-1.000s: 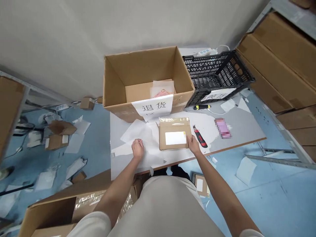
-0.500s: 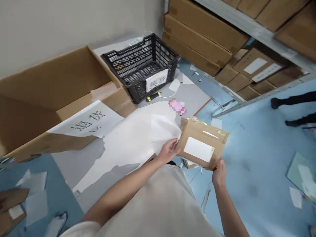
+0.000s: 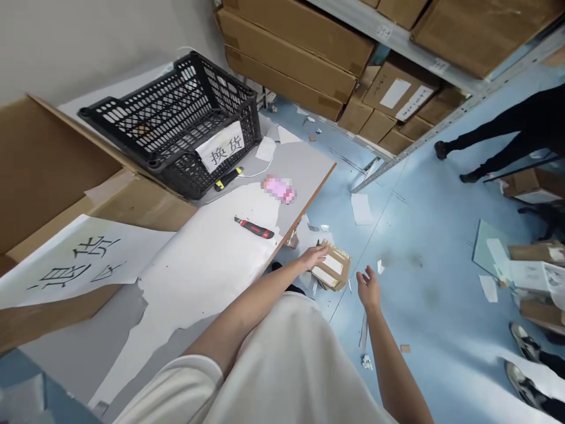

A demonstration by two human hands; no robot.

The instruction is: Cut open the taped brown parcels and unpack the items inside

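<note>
The two hands are apart, fingers loose, both past the right edge of the table [image 3: 306, 171]: the left hand [image 3: 314, 258] over one labelled box [image 3: 334, 265], touch unclear; the right hand [image 3: 368, 287] just beside it. On the table are one red knife [image 3: 255, 228], one large carton [image 3: 148, 203], one pink blurred thing [image 3: 279, 189], one yellow-and-black knife [image 3: 228, 178], one black crate [image 3: 188, 181]. Beyond it stands one shelf [image 3: 364, 20].

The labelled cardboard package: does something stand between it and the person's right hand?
Nothing visible: the gap between the right hand and the package shows mostly blue floor. The left hand overlaps its other side.
</note>
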